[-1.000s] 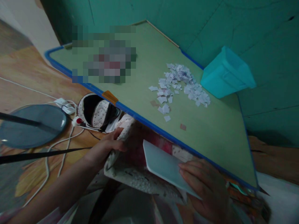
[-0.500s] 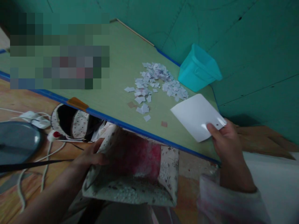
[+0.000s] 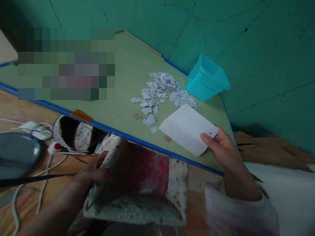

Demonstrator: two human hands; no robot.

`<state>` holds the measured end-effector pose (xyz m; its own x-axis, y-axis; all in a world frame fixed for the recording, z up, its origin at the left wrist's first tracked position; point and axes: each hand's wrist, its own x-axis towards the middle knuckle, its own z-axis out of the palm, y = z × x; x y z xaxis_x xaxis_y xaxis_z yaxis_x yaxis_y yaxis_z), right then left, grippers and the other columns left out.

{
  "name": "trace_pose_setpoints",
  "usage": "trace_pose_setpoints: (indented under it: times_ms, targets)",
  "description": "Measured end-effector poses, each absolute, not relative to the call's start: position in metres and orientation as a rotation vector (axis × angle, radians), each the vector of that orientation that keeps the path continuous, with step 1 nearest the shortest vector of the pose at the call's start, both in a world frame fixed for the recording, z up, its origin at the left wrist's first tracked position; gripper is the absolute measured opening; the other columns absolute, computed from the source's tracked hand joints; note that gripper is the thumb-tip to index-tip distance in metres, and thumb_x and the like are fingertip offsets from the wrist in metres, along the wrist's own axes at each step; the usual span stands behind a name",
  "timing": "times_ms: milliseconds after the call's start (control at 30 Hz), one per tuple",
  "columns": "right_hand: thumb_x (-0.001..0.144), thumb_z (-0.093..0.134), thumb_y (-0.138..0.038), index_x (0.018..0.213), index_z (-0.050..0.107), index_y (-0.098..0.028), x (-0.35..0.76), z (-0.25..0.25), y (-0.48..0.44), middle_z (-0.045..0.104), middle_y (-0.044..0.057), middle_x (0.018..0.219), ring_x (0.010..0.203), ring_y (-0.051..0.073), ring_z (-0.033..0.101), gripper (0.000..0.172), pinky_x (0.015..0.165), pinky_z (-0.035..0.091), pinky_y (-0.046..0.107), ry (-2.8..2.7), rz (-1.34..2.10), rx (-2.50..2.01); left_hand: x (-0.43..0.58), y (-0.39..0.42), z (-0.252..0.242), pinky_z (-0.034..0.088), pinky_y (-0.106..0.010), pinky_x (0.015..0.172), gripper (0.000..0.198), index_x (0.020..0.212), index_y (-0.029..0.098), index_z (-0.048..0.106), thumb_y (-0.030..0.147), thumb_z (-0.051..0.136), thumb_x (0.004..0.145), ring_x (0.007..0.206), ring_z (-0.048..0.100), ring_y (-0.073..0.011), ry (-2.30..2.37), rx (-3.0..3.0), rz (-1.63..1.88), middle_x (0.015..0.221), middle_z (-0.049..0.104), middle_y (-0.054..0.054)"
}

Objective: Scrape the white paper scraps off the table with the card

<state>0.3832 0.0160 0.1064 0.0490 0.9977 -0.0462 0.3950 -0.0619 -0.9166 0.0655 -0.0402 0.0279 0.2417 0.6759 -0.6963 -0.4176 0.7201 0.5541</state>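
My right hand (image 3: pixel 221 144) pinches the near right corner of a flat white card (image 3: pixel 188 129), which is held over the green tabletop (image 3: pixel 118 108). Just beyond the card lies a loose heap of small white paper pieces (image 3: pixel 164 82). A brownish scrap (image 3: pixel 167 139) lies beside the card's left corner. My left hand (image 3: pixel 97 170) grips the left rim of a patterned fabric box (image 3: pixel 178 183) with a reddish inside, below the table's blue front edge.
A turquoise bin (image 3: pixel 205 80) stands at the table's back right, by the green wall. On the floor at left are a grey round lid (image 3: pixel 19 157), white cables and a dotted bag (image 3: pixel 83 134). Brown cardboard (image 3: pixel 268 147) lies at right. The upper left is pixelated.
My right hand has moved left and slightly nearer with the white card, whose left corner is now by the brownish scrap. My left hand stays on the fabric box.
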Motion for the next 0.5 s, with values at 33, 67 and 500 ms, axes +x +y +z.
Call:
trace_pose_setpoints:
  times_ms: [33, 67, 500]
  targets:
    - [0.073, 0.064, -0.032, 0.092, 0.056, -0.023, 0.382, 0.107, 0.015, 0.065, -0.002, 0.082, 0.072, 0.012, 0.059, 0.023, 0.059, 0.047, 0.022, -1.456, 1.007, -1.573, 0.066, -0.041, 0.028, 0.052, -0.03, 0.043, 0.053, 0.09, 0.021, 0.051, 0.007, 0.058, 0.04, 0.05, 0.065, -0.0221, 1.084, 0.275, 0.755, 0.054, 0.07, 0.008]
    - [0.073, 0.064, -0.032, 0.093, 0.055, -0.022, 0.381, 0.109, 0.014, 0.065, -0.001, 0.08, 0.07, 0.012, 0.059, 0.024, 0.058, 0.047, 0.022, -1.469, 1.012, -1.583, 0.066, -0.041, 0.029, 0.052, -0.031, 0.044, 0.054, 0.091, 0.022, 0.05, 0.007, 0.058, 0.04, 0.051, 0.065, -0.0228, 1.072, 0.271, 0.754, 0.056, 0.071, 0.008]
    - [0.072, 0.062, -0.034, 0.092, 0.055, -0.019, 0.369, 0.115, 0.01, 0.067, 0.003, 0.081, 0.071, 0.015, 0.063, 0.026, 0.06, 0.051, 0.027, -1.587, 1.028, -1.572, 0.067, -0.042, 0.026, 0.05, -0.028, 0.045, 0.046, 0.082, 0.023, 0.048, 0.006, 0.059, 0.041, 0.05, 0.064, -0.0191, 1.007, 0.237, 0.785, 0.056, 0.069, 0.011]
